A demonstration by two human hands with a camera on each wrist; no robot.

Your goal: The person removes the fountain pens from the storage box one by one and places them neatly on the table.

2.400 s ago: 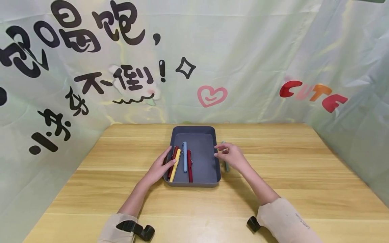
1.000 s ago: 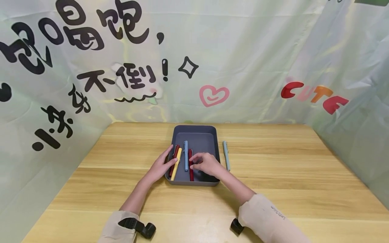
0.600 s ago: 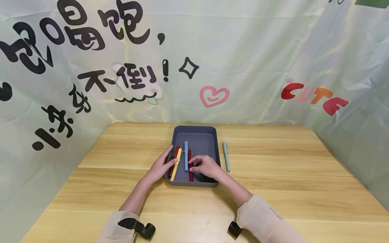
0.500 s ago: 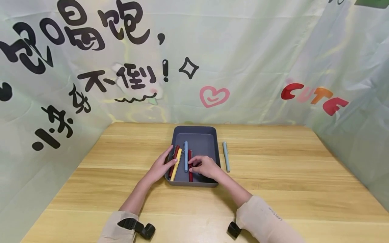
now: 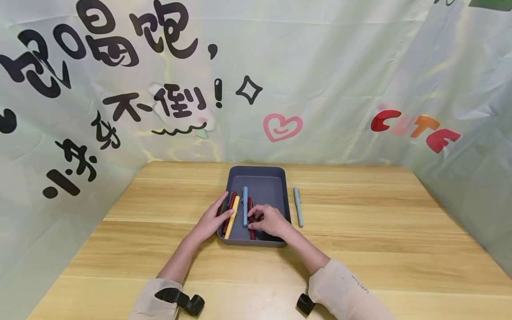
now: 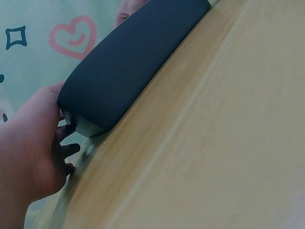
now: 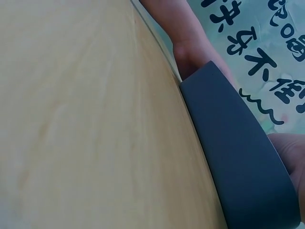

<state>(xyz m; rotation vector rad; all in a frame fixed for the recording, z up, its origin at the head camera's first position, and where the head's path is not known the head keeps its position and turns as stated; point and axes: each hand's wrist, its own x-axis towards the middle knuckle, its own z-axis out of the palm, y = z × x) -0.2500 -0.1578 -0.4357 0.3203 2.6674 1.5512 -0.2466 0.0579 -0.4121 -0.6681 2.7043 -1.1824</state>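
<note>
A dark grey-blue tray [image 5: 256, 243] stands on the table with several capped pens in it. My left hand [image 5: 208, 224] grips its left wall, thumb inside over a yellow pen [image 5: 231, 224], fingers outside; the left wrist view shows them curled at the tray's corner [image 6: 124, 67]. Beside the yellow pen lies a dark red pen [image 5: 233, 198]. Reaching over the right wall, my right hand [image 5: 274, 220] pinches a second dark red pen [image 5: 252, 234], its middle hidden by the fingertips. Just left of that lies a blue pen [image 5: 245, 209]. The tray's wall hides the right fingertips in the right wrist view.
A pale blue-green pen [image 5: 298, 209] lies on the wooden table [image 5: 380, 222] right of the tray. Behind the table hangs a printed curtain [image 5: 328, 80]. Each sleeve carries a black wrist camera, such as the left one [image 5: 192, 304].
My right hand has moved left from above the pale blue-green pen into the tray, onto the right dark red pen, whose angle has shifted slightly. My left hand stays on the tray wall.
</note>
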